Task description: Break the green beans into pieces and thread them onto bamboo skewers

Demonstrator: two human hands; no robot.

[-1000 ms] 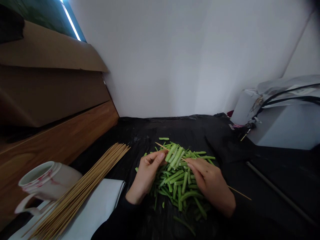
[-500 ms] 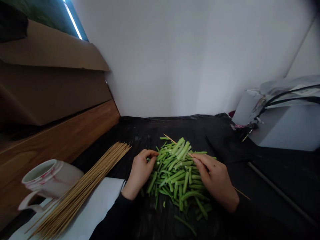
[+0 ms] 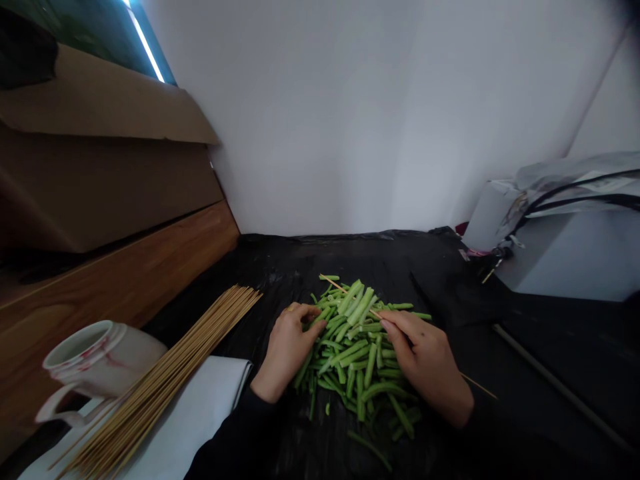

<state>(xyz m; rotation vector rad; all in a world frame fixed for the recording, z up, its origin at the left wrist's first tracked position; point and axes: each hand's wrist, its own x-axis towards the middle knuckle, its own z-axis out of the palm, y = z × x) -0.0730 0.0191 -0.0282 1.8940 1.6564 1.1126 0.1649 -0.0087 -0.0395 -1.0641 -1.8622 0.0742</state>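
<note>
My right hand (image 3: 425, 357) is closed around a thin bamboo skewer (image 3: 330, 282), its thumb and fingers pinching the shaft. Several cut green bean pieces (image 3: 359, 301) are threaded side by side on it, and its bare tip points to the upper left. The skewer's other end sticks out behind my wrist. At the left edge of a loose pile of cut green beans (image 3: 353, 360), my left hand (image 3: 290, 343) touches some pieces, its thumb and forefinger apart with no piece visibly gripped.
A bundle of bamboo skewers (image 3: 170, 380) lies across a white sheet (image 3: 220, 383) on the left, beside a mug (image 3: 107, 353). Black plastic (image 3: 300, 257) covers the table. A cardboard box (image 3: 110, 180) stands at the left, a pale box (image 3: 575, 253) at the right.
My left hand has shifted slightly right over the beans, its thumb and forefinger now farther apart. The right hand and the loaded skewer have moved a little to the left.
</note>
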